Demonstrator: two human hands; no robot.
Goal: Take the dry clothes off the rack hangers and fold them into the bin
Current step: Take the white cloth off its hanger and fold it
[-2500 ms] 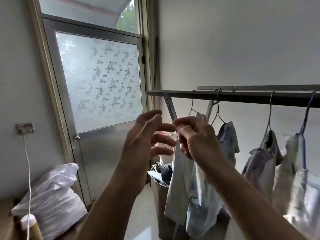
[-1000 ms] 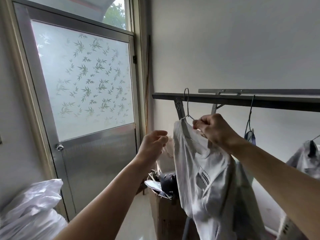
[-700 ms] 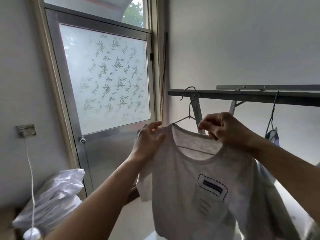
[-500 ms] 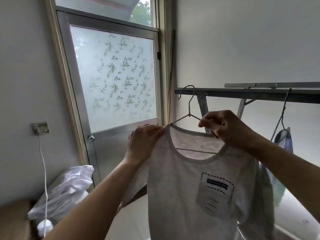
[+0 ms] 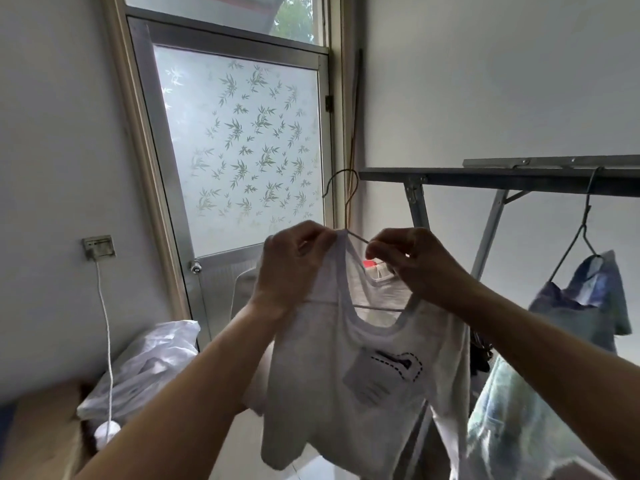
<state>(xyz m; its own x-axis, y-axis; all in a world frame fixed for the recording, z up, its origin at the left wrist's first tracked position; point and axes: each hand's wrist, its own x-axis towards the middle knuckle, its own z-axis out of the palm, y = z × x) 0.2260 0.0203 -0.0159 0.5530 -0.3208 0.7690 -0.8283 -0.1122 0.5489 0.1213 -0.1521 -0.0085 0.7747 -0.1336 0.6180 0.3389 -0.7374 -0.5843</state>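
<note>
A white T-shirt [image 5: 332, 382] with a dashed chest pocket hangs in front of me on a wire hanger [image 5: 348, 202], which is off the rack [image 5: 485, 178]. My left hand [image 5: 294, 268] grips the shirt's left shoulder, bunched near the hanger's neck. My right hand [image 5: 412, 265] pinches the hanger wire at the collar's right side. The hanger's bottom bar shows through the neck opening. A blue shirt [image 5: 585, 306] hangs on another hanger [image 5: 585, 223] on the rack at right. No bin is in view.
A frosted door [image 5: 239, 150] with a leaf pattern stands behind. A white plastic bag [image 5: 145, 362] lies at lower left beside a cardboard box [image 5: 38, 431]. A cord [image 5: 104, 323] hangs from a wall switch. More pale clothes [image 5: 519, 427] hang at lower right.
The shirt and hanger came off the rack and toward me. My left hand slid along the shoulder toward the hanger's neck, bunching the fabric, and my right hand shifted onto the wire.
</note>
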